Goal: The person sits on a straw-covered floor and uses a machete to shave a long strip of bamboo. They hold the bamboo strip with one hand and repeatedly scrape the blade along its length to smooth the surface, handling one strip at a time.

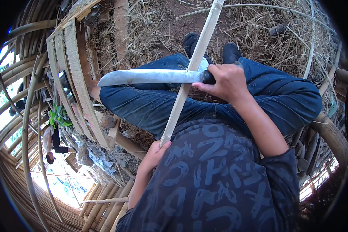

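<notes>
My right hand (226, 82) is wrapped round the dark handle of a machete (147, 77). Its long grey blade points left and lies across a pale split bamboo strip (205, 36), with the edge seeming to meet the strip near the handle end. Close to my belly, my left hand (155, 154) grips the strip's lower end, thumb on top. From there the strip slants up and away between my bent legs, past my dark shoes, and out at the top of the view.
A slatted wooden frame (76, 73) stands close on my left. Bamboo shavings (154, 34) litter the dirt floor ahead. Bamboo poles (31, 100) rise at the far left, where another person (50, 141) sits near a green plant (59, 116). A thick bamboo pole (332, 135) lies at my right.
</notes>
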The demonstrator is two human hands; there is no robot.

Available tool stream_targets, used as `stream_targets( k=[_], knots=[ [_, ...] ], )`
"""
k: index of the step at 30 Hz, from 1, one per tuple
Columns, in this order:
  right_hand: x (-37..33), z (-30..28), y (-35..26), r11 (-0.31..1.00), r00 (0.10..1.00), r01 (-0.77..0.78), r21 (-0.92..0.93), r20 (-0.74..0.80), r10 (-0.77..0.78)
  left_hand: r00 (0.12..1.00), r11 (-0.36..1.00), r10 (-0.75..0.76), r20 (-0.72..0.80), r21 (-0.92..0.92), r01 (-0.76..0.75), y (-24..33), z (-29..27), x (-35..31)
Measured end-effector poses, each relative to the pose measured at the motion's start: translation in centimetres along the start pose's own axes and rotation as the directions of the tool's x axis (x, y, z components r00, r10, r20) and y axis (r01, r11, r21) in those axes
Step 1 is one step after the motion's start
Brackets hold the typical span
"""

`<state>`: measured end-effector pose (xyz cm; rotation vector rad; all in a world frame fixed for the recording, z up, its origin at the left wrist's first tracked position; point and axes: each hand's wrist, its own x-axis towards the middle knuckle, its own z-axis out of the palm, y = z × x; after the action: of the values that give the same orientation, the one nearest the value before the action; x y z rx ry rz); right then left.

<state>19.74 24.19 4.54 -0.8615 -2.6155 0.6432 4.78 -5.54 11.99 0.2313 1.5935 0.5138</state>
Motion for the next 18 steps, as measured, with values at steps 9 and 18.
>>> stream_targets(
  k=[9, 18],
  knots=[
    [-0.1, -1.0, 3.9, 0.991, 0.994, -0.088, -0.102, -0.078, 0.080, 0.999, 1.000, -0.017, 0.030, 0.015, 0.016, -0.8, -0.4, -0.2],
    [-0.4, -2.1, 8.0, 0.865, 0.877, -0.481, -0.143, -0.095, 0.471, 1.000, 0.997, 0.003, 0.018, 0.075, -0.004, -1.9, -0.6, 0.6]
  ],
)
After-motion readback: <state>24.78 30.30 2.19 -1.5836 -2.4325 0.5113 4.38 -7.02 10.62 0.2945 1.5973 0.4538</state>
